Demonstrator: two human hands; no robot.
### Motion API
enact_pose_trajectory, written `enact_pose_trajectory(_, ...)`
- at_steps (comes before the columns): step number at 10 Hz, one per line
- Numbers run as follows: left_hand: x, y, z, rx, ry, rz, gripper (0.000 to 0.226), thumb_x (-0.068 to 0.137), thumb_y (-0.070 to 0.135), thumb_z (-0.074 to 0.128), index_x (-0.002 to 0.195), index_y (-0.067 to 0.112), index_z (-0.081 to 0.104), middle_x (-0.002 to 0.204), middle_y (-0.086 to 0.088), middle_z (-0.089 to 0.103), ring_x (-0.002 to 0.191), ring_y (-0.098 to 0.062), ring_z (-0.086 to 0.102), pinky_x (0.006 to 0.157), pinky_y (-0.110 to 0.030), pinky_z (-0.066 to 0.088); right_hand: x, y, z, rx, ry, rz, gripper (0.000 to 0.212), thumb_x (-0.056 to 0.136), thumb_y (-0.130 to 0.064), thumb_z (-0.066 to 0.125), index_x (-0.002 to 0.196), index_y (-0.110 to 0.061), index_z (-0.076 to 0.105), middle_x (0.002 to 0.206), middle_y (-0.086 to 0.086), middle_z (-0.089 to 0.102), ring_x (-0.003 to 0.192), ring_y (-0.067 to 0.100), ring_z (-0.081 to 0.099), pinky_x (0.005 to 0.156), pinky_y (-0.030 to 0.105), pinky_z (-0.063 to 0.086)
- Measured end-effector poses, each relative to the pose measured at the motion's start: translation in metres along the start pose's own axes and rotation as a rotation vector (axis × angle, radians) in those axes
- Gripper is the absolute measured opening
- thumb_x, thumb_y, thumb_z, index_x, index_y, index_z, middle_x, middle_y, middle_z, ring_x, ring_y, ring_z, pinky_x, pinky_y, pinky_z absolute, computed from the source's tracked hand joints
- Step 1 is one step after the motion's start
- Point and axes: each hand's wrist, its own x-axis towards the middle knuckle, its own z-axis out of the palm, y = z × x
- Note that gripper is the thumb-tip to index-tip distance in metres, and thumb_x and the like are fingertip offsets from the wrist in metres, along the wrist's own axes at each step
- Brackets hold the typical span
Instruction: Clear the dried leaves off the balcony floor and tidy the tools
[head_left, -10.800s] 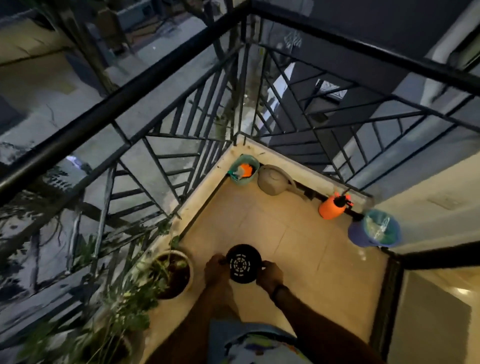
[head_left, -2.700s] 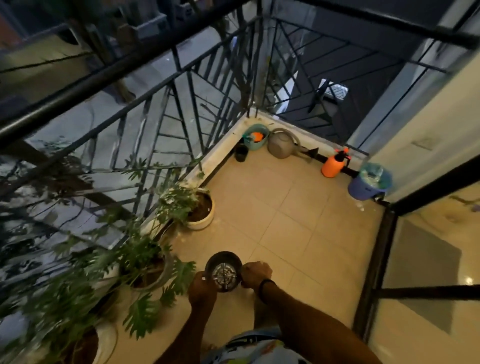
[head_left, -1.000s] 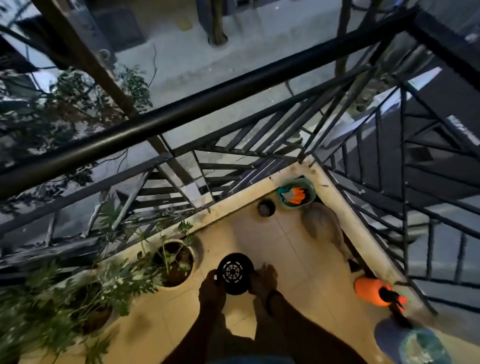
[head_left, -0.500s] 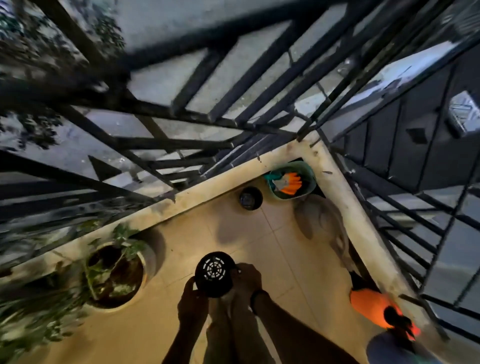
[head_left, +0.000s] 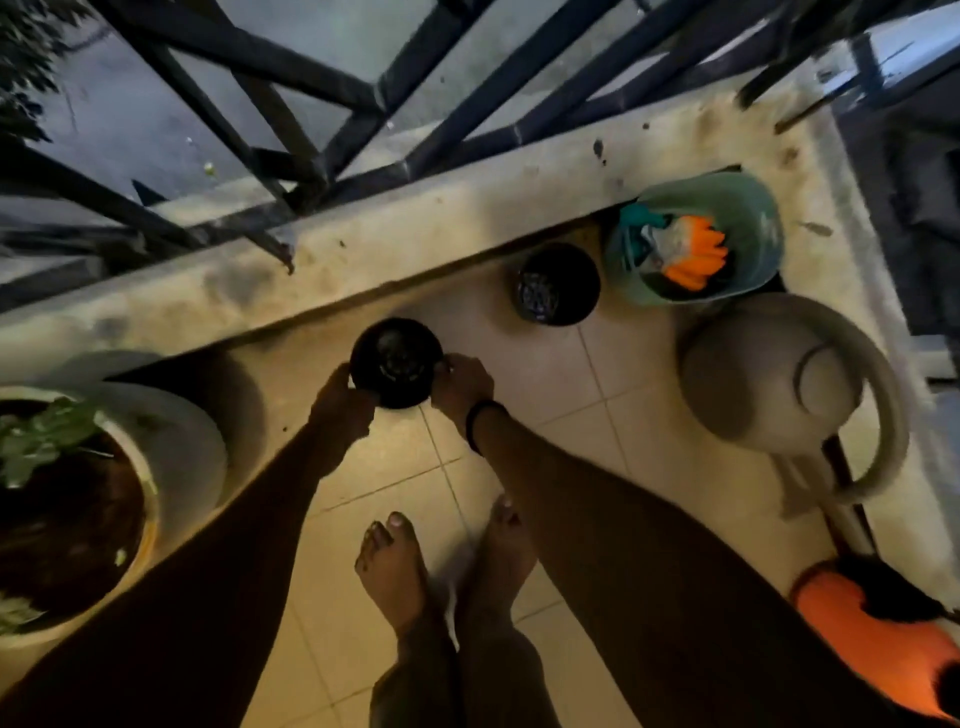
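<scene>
Both hands grip a small black pot (head_left: 397, 361) at centre frame, just below the concrete ledge (head_left: 415, 228).
A white planter (head_left: 176, 447) sits at the left edge. The left hand (head_left: 340, 402) and right hand (head_left: 462, 387) curl round opposite sides of the pot. To the right stand a second black pot (head_left: 558, 285), a teal bucket (head_left: 753, 208), a beige watering can (head_left: 763, 374) and an orange sprayer (head_left: 878, 649).

black pot (head_left: 396, 362): small, round, dark plastic, mouth up, gripped at its rim between my left hand (head_left: 340, 402) and right hand (head_left: 462, 387), close to the ledge (head_left: 363, 249) | second black pot (head_left: 558, 284): same kind, upright on the floor tiles (head_left: 519, 374), against the ledge, just beside the green bucket (head_left: 758, 208)
</scene>
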Motion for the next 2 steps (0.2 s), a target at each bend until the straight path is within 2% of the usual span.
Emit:
enact_pose_trajectory(1, -0.002, 0.003, -0.004, -0.040, -0.012, -0.062, 0.028, 0.103, 0.030, 0.049, 0.131, 0.028, 0.050, 0.077, -0.007, 0.052, 0.058, -0.015, 0.044, 0.052, -0.025, 0.037, -0.002, -0.005, 0.005, 0.146, -0.046, 0.032, 0.048, 0.102, -0.018, 0.048, 0.148, -0.011, 0.041, 0.153, 0.010, 0.040, 0.140, 0.028, 0.039, 0.114, 0.032, 0.032)
enact_pose_trajectory(2, -0.027, -0.029, -0.020, 0.002, 0.062, -0.119, 0.055, 0.106, 0.026, 0.047, 0.156, 0.014, 0.027, 0.083, -0.007, 0.053, 0.065, -0.016, 0.045, 0.058, -0.026, 0.038, -0.029, 0.007, 0.022, 0.148, -0.056, 0.060, 0.049, 0.102, -0.018, 0.045, 0.150, -0.017, 0.038, 0.154, 0.007, 0.038, 0.139, 0.027, 0.039, 0.115, 0.037, 0.034)
